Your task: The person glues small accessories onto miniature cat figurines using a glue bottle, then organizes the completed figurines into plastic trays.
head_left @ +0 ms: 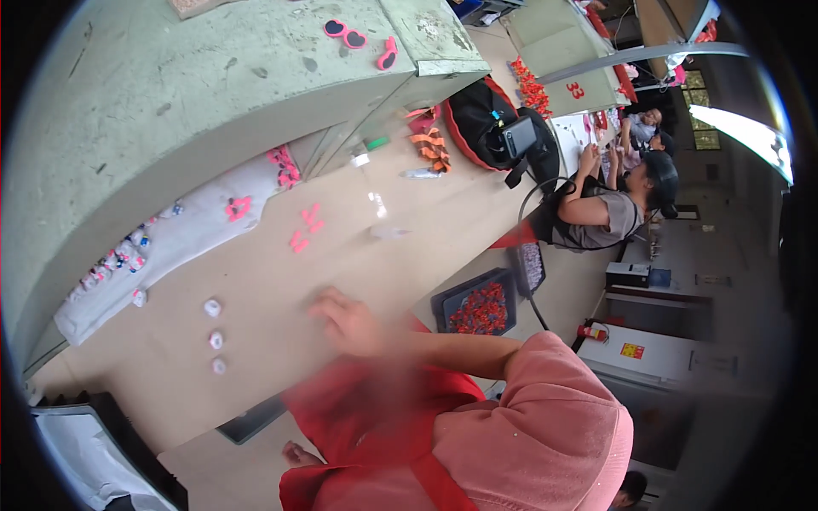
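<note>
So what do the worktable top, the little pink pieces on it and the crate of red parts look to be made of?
Worktable top: smooth matt beige board, perhaps laminate. Pink pieces: probably moulded plastic, bright and uniform in colour. Crate: dark rigid plastic by its look; the red parts inside are too small to tell.

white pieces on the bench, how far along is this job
Looks done: three small white pieces lie in a row on the bench. In hand: nothing I can make out; the blurred right hand hovers beside them. Left: loose pink pieces farther up and a bin of red parts.
</note>
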### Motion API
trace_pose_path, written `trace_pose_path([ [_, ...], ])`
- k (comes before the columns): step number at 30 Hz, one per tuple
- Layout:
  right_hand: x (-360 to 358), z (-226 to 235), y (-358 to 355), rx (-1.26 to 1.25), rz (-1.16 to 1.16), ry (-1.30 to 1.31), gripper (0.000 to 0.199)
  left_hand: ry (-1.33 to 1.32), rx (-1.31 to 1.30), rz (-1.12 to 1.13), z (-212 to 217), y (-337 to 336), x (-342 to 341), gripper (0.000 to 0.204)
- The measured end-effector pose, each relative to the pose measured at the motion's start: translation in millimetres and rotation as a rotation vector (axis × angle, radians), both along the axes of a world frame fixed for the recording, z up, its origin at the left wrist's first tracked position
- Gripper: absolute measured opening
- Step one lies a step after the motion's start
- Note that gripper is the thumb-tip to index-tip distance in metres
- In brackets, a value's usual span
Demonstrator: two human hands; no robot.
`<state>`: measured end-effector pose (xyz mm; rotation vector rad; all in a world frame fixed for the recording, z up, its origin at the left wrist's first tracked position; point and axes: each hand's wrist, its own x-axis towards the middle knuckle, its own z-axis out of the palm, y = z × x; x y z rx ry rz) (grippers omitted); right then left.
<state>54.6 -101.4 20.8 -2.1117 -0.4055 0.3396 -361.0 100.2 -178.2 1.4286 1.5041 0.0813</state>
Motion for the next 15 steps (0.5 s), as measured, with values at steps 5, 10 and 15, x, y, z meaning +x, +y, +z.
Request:
trace_pose_path([
  [5, -13, -26, -27, 0.033, -0.01, -0.036, 0.029, -0.165, -0.071, -0.233, -148, -58, 11, 0.035],
  [10, -9, -33, -23, 0.199, -0.012, 0.063, 0.028, -0.321, -0.036, -0.38, -231, -103, 51, 0.035],
  [15, -3, -15, -35, 0.352, -0.19, 0.612, 0.023, -0.321, 0.043, -0.621, -216, -62, 14, 0.035],
])
